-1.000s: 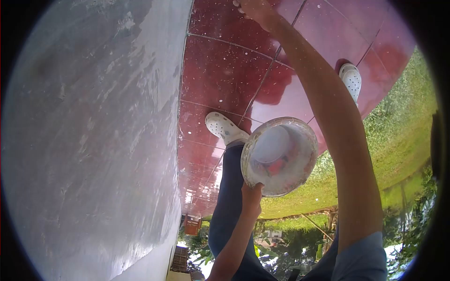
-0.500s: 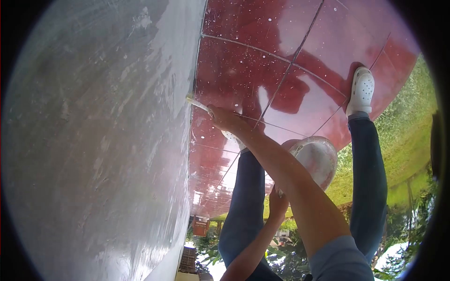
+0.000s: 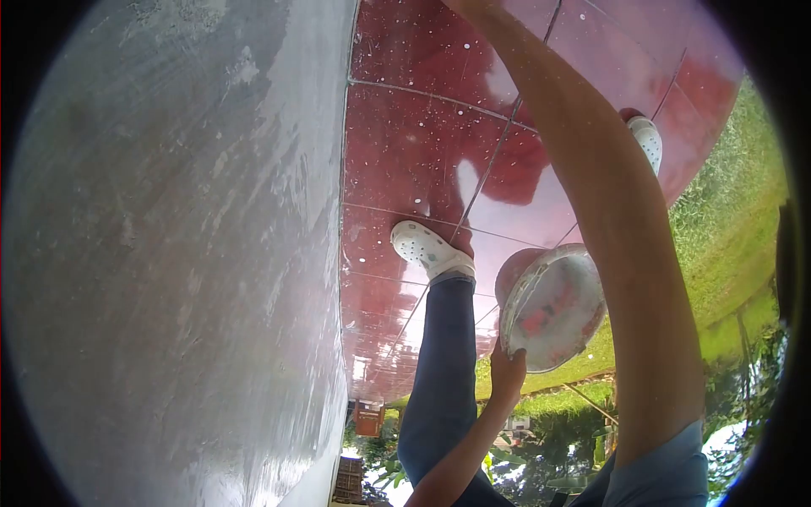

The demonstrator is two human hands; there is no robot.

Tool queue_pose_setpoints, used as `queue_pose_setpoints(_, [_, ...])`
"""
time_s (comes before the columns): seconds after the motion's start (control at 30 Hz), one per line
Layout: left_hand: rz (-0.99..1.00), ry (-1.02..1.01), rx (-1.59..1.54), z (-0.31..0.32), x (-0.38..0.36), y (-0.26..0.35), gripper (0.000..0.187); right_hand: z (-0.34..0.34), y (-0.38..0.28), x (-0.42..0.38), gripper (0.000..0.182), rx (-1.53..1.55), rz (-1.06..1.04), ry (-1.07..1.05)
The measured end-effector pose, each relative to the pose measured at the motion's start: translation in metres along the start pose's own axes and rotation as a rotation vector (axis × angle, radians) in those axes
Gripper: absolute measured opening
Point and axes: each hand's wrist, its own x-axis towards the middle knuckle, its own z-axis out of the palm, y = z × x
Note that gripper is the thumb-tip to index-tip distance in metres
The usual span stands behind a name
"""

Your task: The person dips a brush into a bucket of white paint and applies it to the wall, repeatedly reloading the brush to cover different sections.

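Observation:
My left hand [image 3: 508, 372] grips the rim of a round basin [image 3: 553, 314], its thumb over the edge. White smears coat the basin's inside, with reddish patches at its middle; it is tilted so the inside faces me. My right arm reaches up past the basin to the top edge of the view. Only the base of my right hand [image 3: 470, 7] shows there, over the red tiles near the wall; its fingers and whatever they hold are out of frame. Beside my left hand stands my left leg in dark trousers.
A grey, patchily coated wall [image 3: 186, 253] rises on the left, meeting the glossy red tiled floor [image 3: 405, 144], which has white specks. My white clogs [image 3: 427, 249] stand on the tiles. Grass [image 3: 718, 220] borders the right side; trees and a brown wooden object [image 3: 368, 420] appear low down.
My right hand, which held a slim pale-handled tool against the wall's base, has swung up to the top edge; the tool has left view. The basin's inside is now less covered by the arm.

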Motion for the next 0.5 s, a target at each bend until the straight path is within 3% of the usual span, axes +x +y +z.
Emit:
queue_pose_setpoints(0.07, [-0.049, -0.033, 0.027, 0.000, 0.001, -0.001, 0.050, 0.034, -0.017, -0.073, 0.030, -0.067, 0.088, -0.167])
queue_pose_setpoints(0.1, [-0.047, -0.030, 0.026, 0.002, 0.005, -0.012, 0.050, 0.038, -0.058, -0.131, 0.032, 0.221, 0.162, -0.281])
queue_pose_setpoints(0.13, [-0.009, -0.061, -0.102, 0.004, 0.009, -0.027, 0.051, 0.038, -0.097, -0.180, 0.034, 0.345, 0.383, -0.319])
queue_pose_setpoints(0.17, [0.029, -0.091, -0.231, 0.006, 0.010, -0.036, 0.053, 0.033, -0.119, -0.232, 0.032, 0.290, 0.447, -0.389])
queue_pose_setpoints(0.2, [-0.122, -0.066, -0.416, 0.007, 0.004, -0.025, 0.050, 0.041, -0.123, -0.287, 0.029, 0.297, 0.456, -0.505])
queue_pose_setpoints(0.27, [-0.012, -0.093, -0.241, 0.011, 0.007, -0.026, 0.049, 0.036, -0.124, -0.372, 0.025, 0.373, 0.450, -0.849])
queue_pose_setpoints(0.3, [0.086, -0.112, -0.066, 0.011, 0.009, -0.030, 0.048, 0.023, -0.125, -0.380, 0.024, 0.325, 0.393, -1.054])
queue_pose_setpoints(0.33, [-0.034, -0.110, -0.248, 0.010, 0.009, -0.037, 0.049, 0.015, -0.127, -0.386, 0.024, 0.274, 0.335, -1.264])
queue_pose_setpoints(0.37, [-0.040, -0.098, -0.253, 0.008, 0.008, -0.036, 0.049, 0.016, -0.127, -0.380, 0.024, 0.282, 0.336, -1.276])
queue_pose_setpoints(0.43, [0.004, -0.065, -0.125, 0.013, 0.008, -0.027, 0.050, 0.025, -0.108, -0.337, 0.023, -0.020, -0.137, -1.396])
queue_pose_setpoints(0.47, [-0.064, -0.066, -0.124, 0.013, 0.008, -0.019, 0.053, 0.030, -0.101, -0.300, 0.020, -0.038, -0.124, -1.213])
queue_pose_setpoints(0.5, [-0.065, -0.071, -0.130, 0.015, 0.005, -0.012, 0.053, 0.020, -0.106, -0.234, 0.023, -0.154, -0.164, -1.204])
